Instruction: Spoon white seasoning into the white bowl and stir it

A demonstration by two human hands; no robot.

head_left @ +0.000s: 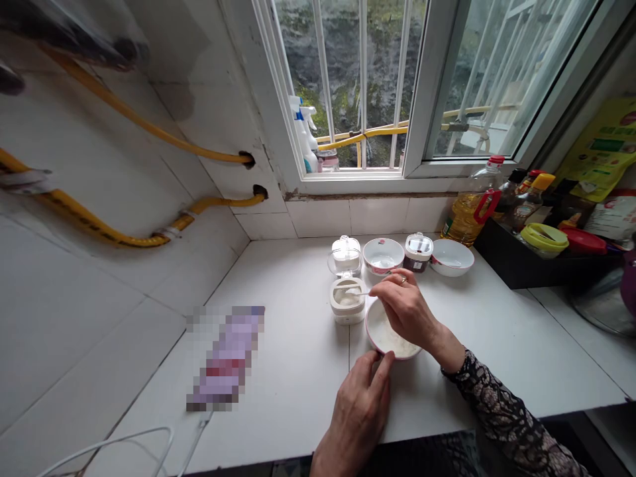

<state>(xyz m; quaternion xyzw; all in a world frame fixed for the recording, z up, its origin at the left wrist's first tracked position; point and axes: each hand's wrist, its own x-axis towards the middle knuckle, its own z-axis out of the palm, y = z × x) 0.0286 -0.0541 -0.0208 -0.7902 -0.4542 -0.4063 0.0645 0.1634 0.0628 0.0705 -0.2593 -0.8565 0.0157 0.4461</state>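
My right hand (408,311) is closed on the handle of a small white spoon (356,292). The spoon's far end dips into an open cream seasoning jar (347,313) that has white grains inside. Below that hand sits a bowl (397,348) with a pinkish rim and pale, powdery contents, partly hidden by the hand. My left hand (360,401) grips the bowl's near rim between thumb and fingers. Just behind the open jar is another white jar with a clear lid (346,255).
Along the back are a flowered bowl (383,256), a dark-based jar (417,252) and a white bowl (452,258). An oil bottle (470,212) and a black box (517,255) of condiments stand right. A pixelated purple object (228,361) and white cable (196,440) lie left.
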